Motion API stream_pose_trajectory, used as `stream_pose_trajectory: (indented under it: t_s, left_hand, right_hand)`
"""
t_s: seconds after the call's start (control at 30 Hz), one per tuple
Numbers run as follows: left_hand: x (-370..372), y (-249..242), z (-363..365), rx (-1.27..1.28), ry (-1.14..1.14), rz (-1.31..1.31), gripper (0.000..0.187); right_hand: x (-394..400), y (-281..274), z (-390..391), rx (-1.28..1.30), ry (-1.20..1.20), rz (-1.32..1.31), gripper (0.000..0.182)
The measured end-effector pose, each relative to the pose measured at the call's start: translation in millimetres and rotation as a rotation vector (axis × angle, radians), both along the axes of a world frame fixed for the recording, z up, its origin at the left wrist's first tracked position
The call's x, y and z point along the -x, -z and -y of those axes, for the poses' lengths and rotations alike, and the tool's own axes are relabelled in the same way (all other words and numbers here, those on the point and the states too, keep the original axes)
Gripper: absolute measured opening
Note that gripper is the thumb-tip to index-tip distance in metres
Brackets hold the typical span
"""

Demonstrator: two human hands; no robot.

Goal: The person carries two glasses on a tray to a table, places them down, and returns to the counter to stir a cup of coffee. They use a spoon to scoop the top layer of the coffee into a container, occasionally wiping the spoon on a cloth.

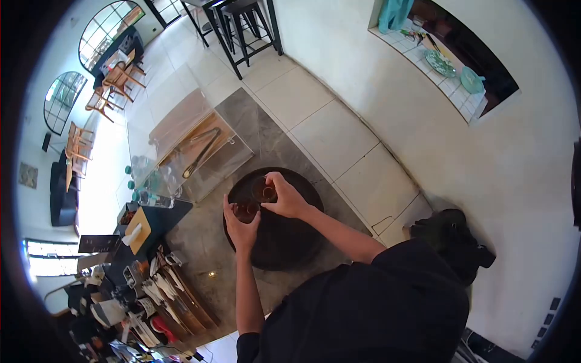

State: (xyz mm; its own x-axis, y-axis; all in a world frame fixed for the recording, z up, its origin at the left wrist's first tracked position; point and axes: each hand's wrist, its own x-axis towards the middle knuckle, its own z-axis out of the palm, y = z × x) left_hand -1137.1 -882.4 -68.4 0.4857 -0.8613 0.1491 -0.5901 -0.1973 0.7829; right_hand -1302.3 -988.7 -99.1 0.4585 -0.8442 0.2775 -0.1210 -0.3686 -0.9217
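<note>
A round dark tray (284,245) rests on the grey counter (206,266) in front of me. Over its far left part, my left hand (242,227) is closed around a small glass (245,210) that looks reddish-brown. Close beside it, my right hand (287,198) grips a second glass (264,191) of similar colour between thumb and fingers. The two glasses are side by side, only a little apart. Whether they touch the tray's surface cannot be made out.
Past the tray stands a clear display box (218,151) with tongs (203,151) on it or in it. Green-capped bottles (151,196) are on the left, near a tissue box (138,230). Crowded shelving (163,290) fills the lower left. A wall (387,103) with a serving opening is on the right.
</note>
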Motion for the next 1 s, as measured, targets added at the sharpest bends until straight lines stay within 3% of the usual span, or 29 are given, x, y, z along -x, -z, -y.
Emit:
stream_pose_trajectory:
  t_s: [0.2,0.3,0.33,0.37,0.43,0.5,0.53,0.57,0.6,0.67,0.77,0.9,1.0]
  left_hand:
    - [2.0,1.5,5.7,-0.051,0.01,0.045,0.112]
    - [-3.7,10.7,0.5,-0.055,0.052,0.008,0.119]
    - [-5.2,7.7,-4.3,-0.061,0.053,0.003,0.119]
    - [-8.1,3.4,-9.0,-0.019,0.112,0.126,0.114]
    - [-16.8,5.3,-19.8,0.018,0.143,0.246,0.109]
    - [-29.3,29.2,-36.9,0.117,-0.082,0.241,0.09]
    - [-37.1,40.5,-44.4,0.108,-0.111,0.238,0.09]
    - [-44.1,52.7,-51.2,-0.062,-0.191,0.196,0.077]
    - [-50.1,62.5,-56.7,-0.226,-0.266,0.149,0.065]
    - [-53.4,75.6,-63.7,-0.158,-0.221,0.19,0.056]
    - [-59.6,70.7,-62.3,-0.149,-0.151,0.22,0.042]
    - [-67.0,78.4,-56.5,-0.212,-0.129,0.253,0.035]
    - [-70.1,91.7,-62.8,-0.076,-0.105,0.221,0.033]
  right_hand:
    - [0.1,4.3,1.1,0.089,0.035,-0.034,0.079]
    - [9.5,-2.4,-0.7,-0.045,-0.019,-0.058,0.081]
    - [13.7,-4.2,-2.9,0.128,0.04,-0.083,0.078]
    - [17.8,-6.7,-5.3,0.304,0.096,-0.105,0.075]
    - [33.8,-1.5,-11.0,0.391,0.308,-0.186,0.066]
    - [57.6,25.2,-20.0,0.311,0.579,-0.355,0.057]
    - [72.6,38.6,-24.8,0.258,0.643,-0.44,0.054]
    - [84.7,45.6,-29.3,0.209,0.707,-0.529,0.051]
    - [90.7,43.4,-34.9,0.219,0.681,-0.532,0.051]
    - [95.9,35.4,-48.5,-0.109,0.567,-0.518,0.044]
    - [84.7,57.7,-60.9,0.16,0.687,-0.587,0.039]
    - [88.6,61.1,-64.0,0.087,0.711,-0.665,0.038]
    - [91.4,65.0,-82.0,0.112,0.767,-0.694,0.034]
